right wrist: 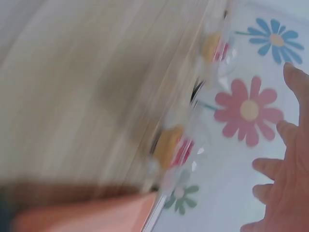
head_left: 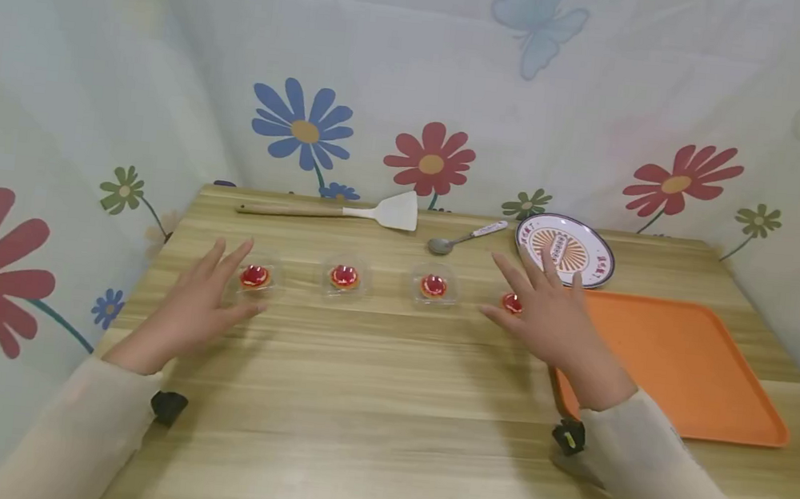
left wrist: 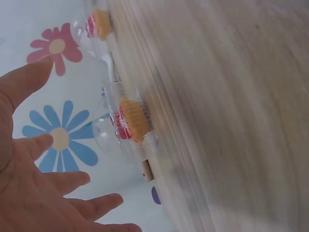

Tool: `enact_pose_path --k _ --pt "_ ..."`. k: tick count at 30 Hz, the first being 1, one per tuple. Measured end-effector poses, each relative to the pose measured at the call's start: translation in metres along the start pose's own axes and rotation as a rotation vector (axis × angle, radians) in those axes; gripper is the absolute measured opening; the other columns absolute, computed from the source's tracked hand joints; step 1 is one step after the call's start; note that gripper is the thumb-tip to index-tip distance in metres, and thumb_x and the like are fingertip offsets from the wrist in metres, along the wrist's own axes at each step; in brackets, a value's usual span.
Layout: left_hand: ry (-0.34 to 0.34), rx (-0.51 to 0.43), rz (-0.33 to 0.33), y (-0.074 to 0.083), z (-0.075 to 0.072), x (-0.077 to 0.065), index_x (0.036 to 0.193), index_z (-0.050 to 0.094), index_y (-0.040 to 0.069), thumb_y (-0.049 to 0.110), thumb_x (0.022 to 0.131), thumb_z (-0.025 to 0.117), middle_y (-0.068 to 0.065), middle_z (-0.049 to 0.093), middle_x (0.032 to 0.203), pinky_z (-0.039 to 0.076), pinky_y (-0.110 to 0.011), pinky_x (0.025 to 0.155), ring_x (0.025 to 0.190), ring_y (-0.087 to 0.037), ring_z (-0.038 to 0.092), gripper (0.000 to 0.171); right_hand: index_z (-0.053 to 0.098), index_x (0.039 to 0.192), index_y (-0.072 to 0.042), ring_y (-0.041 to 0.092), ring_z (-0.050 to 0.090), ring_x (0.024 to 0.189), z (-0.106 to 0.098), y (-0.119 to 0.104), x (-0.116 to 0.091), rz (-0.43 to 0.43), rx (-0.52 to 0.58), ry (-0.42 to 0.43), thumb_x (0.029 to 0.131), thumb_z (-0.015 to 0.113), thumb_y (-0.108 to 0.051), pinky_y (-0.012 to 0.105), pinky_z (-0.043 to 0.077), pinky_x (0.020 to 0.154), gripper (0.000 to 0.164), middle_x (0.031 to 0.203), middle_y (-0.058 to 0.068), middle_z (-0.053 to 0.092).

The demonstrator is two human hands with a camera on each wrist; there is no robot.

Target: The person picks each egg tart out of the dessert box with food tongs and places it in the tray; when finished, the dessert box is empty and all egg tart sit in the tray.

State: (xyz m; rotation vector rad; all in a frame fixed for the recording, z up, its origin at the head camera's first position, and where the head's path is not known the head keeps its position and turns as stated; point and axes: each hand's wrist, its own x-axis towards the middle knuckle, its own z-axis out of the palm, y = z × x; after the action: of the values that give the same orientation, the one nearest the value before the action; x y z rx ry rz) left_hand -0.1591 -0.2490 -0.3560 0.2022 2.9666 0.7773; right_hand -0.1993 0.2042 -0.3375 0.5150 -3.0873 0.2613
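Note:
Several small tarts with glossy red tops and orange crusts, each in a clear domed plastic case, stand in a row across the wooden table. My left hand point(head_left: 199, 306) hovers by the leftmost tart point(head_left: 255, 276), fingers spread. The left wrist view shows that cased tart point(left wrist: 133, 121) apart from the fingertips. Over the rightmost tart point(head_left: 513, 303) reaches my right hand point(head_left: 555, 321), also spread and partly covering it in the head view. In the right wrist view its case point(right wrist: 174, 150) sits away from the fingers. Two middle tarts point(head_left: 344, 277) lie between the hands.
A white spatula point(head_left: 396, 211) with a wooden handle and a spoon point(head_left: 441, 245) lie along the back of the table point(head_left: 353, 438). At the back right is a patterned plate point(head_left: 597, 260), with an orange tray point(head_left: 692, 366) in front of it. A flowered curtain hangs behind.

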Motion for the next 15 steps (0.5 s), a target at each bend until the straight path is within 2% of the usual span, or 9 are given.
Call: enact_pose_path --k 5,8,11,15 --pt "-0.009 -0.071 0.025 -0.007 -0.003 0.007 0.160 0.005 0.011 0.032 0.089 0.075 -0.032 0.008 0.160 0.013 -0.073 0.108 0.143 -0.056 0.010 0.102 0.018 0.160 -0.021 0.037 0.002 0.151 0.002 -0.028 0.019 -0.112 -0.031 0.028 0.094 0.057 -0.057 0.068 0.003 0.113 0.084 0.165 0.011 0.014" --pt "-0.022 -0.112 0.028 -0.009 -0.006 0.015 0.159 0.005 0.006 0.025 0.088 0.076 -0.033 0.016 0.158 0.017 -0.068 0.111 0.143 -0.053 0.015 0.102 0.019 0.160 -0.022 0.034 0.002 0.151 0.001 -0.050 0.031 -0.153 -0.039 0.011 0.094 0.057 -0.058 0.066 0.005 0.114 0.083 0.165 0.010 0.015" --pt "-0.042 -0.140 0.016 -0.011 -0.007 0.024 0.159 0.004 0.005 0.022 0.087 0.077 -0.033 0.018 0.157 0.019 -0.065 0.112 0.143 -0.052 0.017 0.104 0.020 0.160 -0.025 0.034 0.004 0.151 0.001 -0.075 0.042 -0.205 -0.048 -0.022 0.094 0.057 -0.058 0.065 0.005 0.115 0.082 0.165 0.009 0.015" --pt "-0.052 -0.123 0.014 -0.016 -0.008 0.033 0.158 0.009 0.003 0.019 0.084 0.080 -0.033 0.021 0.156 0.022 -0.064 0.112 0.142 -0.051 0.020 0.104 0.017 0.160 -0.028 0.032 0.004 0.152 0.003 -0.110 0.059 -0.307 -0.079 -0.047 0.094 0.059 -0.057 0.065 0.008 0.115 0.083 0.166 0.006 0.012"
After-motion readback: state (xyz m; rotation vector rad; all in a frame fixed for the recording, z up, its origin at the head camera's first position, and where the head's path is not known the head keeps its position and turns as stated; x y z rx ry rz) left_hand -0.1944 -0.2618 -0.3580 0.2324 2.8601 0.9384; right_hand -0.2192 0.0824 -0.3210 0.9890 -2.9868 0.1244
